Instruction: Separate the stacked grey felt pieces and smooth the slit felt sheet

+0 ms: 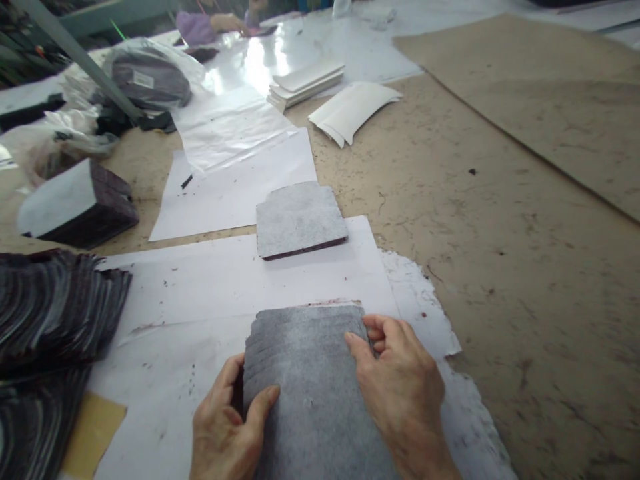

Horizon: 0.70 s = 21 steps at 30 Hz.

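Observation:
A fanned stack of grey fabric-like pieces (310,393) lies in front of me on white paper, its upper edges stepped one behind another. My left hand (233,420) grips the stack's left side, thumb on top and fingers bent round the edge. On the opposite side, my right hand (400,387) holds the upper right corner, thumb on the top face and fingers curled at the edge. Just beyond lies a smaller neat pile of light grey pieces (300,220) with a dark edge. The stack's near end is cut off by the frame.
Dark layered stacks (50,313) stand at the left, with a yellow card (95,433) beside them. Behind are a dark block with a pale top (75,207) and a plastic-wrapped bundle (150,73). White cards (350,110) lie farther back. Another person's hand (229,25) is across the table.

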Each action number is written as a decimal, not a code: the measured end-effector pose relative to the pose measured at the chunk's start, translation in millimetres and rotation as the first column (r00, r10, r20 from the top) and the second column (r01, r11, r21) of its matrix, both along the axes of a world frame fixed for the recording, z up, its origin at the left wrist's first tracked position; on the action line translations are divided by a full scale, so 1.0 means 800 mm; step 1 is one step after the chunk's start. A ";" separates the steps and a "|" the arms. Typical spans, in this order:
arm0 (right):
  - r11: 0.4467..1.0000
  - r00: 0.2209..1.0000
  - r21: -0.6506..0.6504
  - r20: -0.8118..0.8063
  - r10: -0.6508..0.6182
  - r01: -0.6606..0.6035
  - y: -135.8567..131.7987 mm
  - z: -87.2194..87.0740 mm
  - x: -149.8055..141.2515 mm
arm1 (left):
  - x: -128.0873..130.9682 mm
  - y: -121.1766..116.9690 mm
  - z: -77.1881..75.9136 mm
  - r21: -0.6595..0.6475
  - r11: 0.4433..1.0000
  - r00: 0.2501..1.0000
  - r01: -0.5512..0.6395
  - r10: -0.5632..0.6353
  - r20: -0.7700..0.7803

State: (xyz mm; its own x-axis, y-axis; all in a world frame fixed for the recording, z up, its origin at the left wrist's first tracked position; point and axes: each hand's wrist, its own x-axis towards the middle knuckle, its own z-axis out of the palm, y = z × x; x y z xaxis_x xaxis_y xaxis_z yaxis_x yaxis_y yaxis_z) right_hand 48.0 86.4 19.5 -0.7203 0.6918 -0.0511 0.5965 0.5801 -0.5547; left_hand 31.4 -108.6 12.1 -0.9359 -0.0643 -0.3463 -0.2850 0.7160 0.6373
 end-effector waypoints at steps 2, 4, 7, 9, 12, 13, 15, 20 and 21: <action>0.999 0.998 -0.034 0.053 -0.023 0.024 0.002 0.003 -0.006 | 0.000 0.000 0.000 -0.001 1.000 1.000 0.004 -0.004 0.008; 0.998 0.997 -0.056 0.080 -0.017 0.021 0.003 0.006 -0.010 | 0.000 0.000 0.001 -0.013 1.000 1.000 0.009 -0.009 0.009; 0.999 0.999 -0.022 0.021 0.048 -0.047 0.000 0.008 -0.010 | 0.000 0.001 0.001 -0.045 0.999 1.000 0.015 -0.015 -0.006; 0.989 0.988 0.082 -0.092 0.128 -0.120 -0.003 0.010 -0.005 | 0.000 0.002 0.002 -0.052 0.998 0.999 0.019 -0.021 -0.025; 0.964 0.948 0.164 -0.210 0.240 -0.208 -0.005 0.013 0.009 | 0.000 0.005 0.003 -0.022 0.999 0.998 0.026 -0.027 -0.051; 0.966 0.949 0.153 -0.208 0.237 -0.208 -0.004 0.013 0.015 | -0.001 0.005 0.004 -0.010 1.000 0.998 0.028 -0.029 -0.056; 0.974 0.970 0.137 -0.140 0.200 -0.181 -0.001 0.010 0.027 | -0.003 0.007 0.006 0.003 0.999 0.998 0.034 -0.034 -0.055; 0.918 0.956 0.278 -0.004 0.295 -0.282 0.006 -0.004 0.042 | -0.009 0.013 0.014 0.102 0.994 0.999 0.042 -0.043 0.004; 0.905 0.950 0.305 -0.007 0.312 -0.295 0.006 -0.006 0.042 | -0.010 0.013 0.017 0.133 0.990 0.999 0.044 -0.048 0.024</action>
